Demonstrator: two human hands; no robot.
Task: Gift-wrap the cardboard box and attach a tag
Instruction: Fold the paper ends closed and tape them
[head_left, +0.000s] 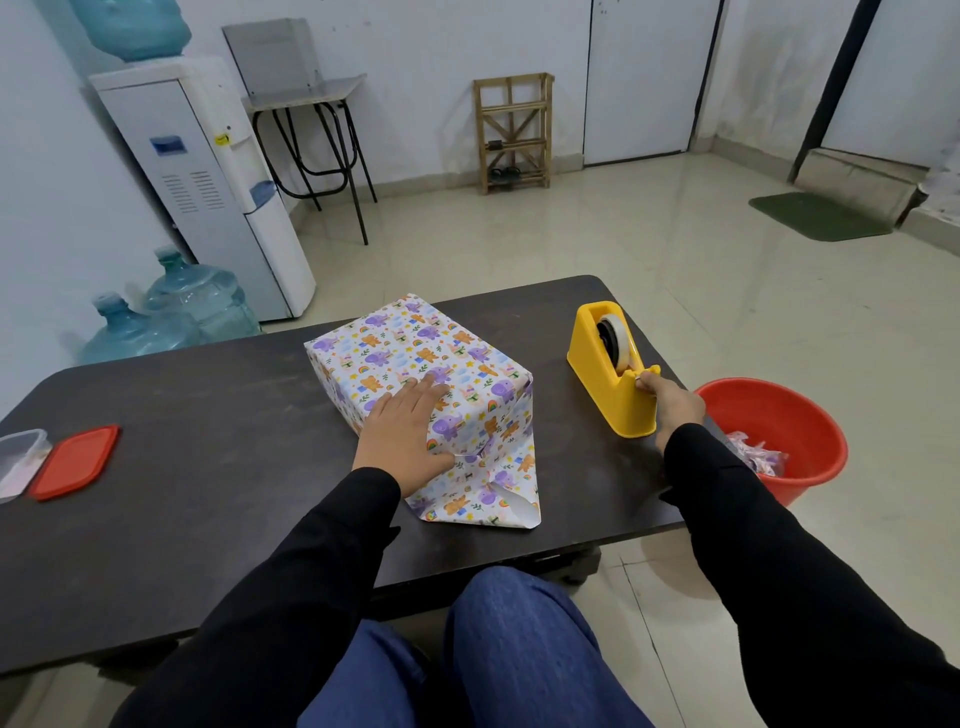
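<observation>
The wrapped box (415, 358) sits mid-tabletop (208, 415), its near flap (483, 499) lying loose. Left grip (402, 436) rests flat on it, fingers straight, holding nothing. Right grip (672, 402) pinches the tape (617, 338) at the yellow dispenser (602, 384)

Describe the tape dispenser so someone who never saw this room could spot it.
Find the dark table; on its right side, right of the wrapped box, stands the tape dispenser, its near tip pinched by the right hand. It is the only bright yellow thing there, a wedge holding a tape roll.
</observation>
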